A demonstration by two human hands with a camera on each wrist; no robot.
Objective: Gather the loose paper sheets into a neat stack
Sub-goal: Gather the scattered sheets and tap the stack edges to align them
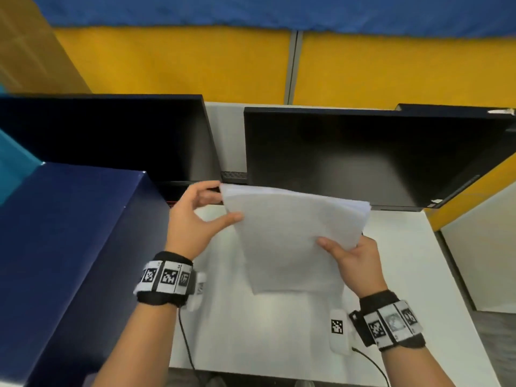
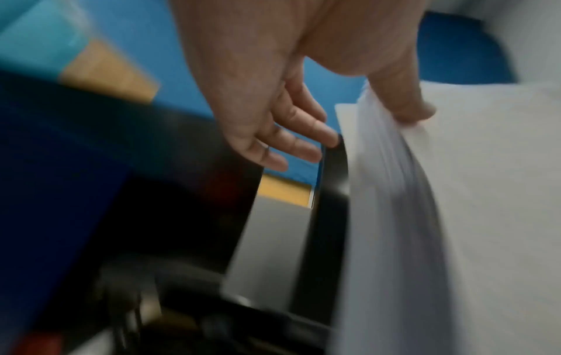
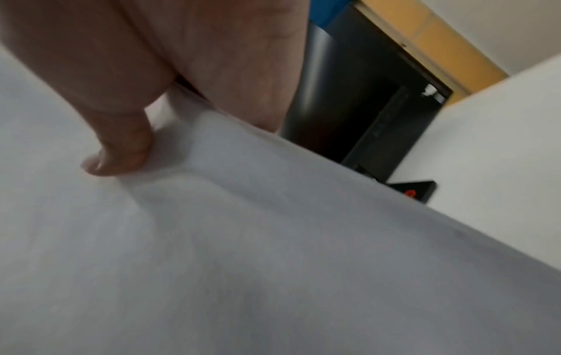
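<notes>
A stack of white paper sheets (image 1: 293, 238) is held up, tilted, above the white desk (image 1: 405, 275). My right hand (image 1: 349, 255) grips its lower right corner, thumb (image 3: 121, 153) on top and fingers hidden beneath the sheets (image 3: 273, 264). My left hand (image 1: 220, 203) is at the upper left corner. Its thumb (image 2: 415, 110) lies on the front sheet, while its straight fingers (image 2: 297, 141) reach out beside the stack's edge (image 2: 394, 192). Whether they touch the back of the stack I cannot tell. The sheets' right edges fan out slightly.
Two dark monitors (image 1: 349, 157) (image 1: 111, 135) stand right behind the stack. A tall dark blue box (image 1: 69, 247) borders the desk on the left. A small black device with a red button (image 3: 415, 189) lies under the right monitor. Yellow partitions (image 1: 167, 60) rise behind.
</notes>
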